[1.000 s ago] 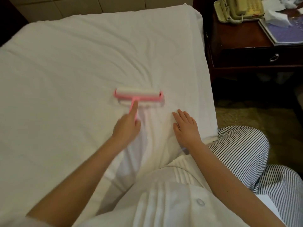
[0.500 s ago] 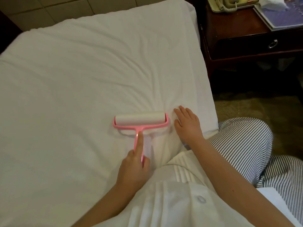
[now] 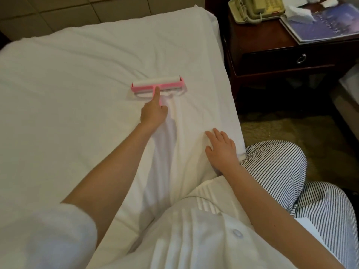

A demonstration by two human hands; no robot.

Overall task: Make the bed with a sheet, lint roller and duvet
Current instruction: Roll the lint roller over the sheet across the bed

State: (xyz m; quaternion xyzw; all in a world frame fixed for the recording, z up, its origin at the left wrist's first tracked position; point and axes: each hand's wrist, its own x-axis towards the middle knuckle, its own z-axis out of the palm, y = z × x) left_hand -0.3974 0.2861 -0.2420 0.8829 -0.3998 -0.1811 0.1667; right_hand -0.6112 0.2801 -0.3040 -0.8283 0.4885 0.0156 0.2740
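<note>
A white sheet (image 3: 77,98) covers the bed, creased around the middle. On it lies a pink lint roller (image 3: 157,85) with a wide white roll, its handle pointing towards me. My left hand (image 3: 153,111) grips that handle, with the index finger stretched along it towards the roll. My right hand (image 3: 220,148) lies flat on the sheet near the bed's right edge, fingers straight and spread. No duvet is in view.
A dark wooden nightstand (image 3: 287,61) stands right of the bed, carrying a beige telephone (image 3: 256,7), a magazine (image 3: 320,24) and crumpled tissue (image 3: 299,12). Patterned carpet (image 3: 281,129) lies beside the bed. My striped trouser knee (image 3: 275,164) rests against the bed's edge.
My left hand has pushed the lint roller away from me, farther up the sheet, after drawing it close half a second ago. My right hand has stayed flat on the sheet.
</note>
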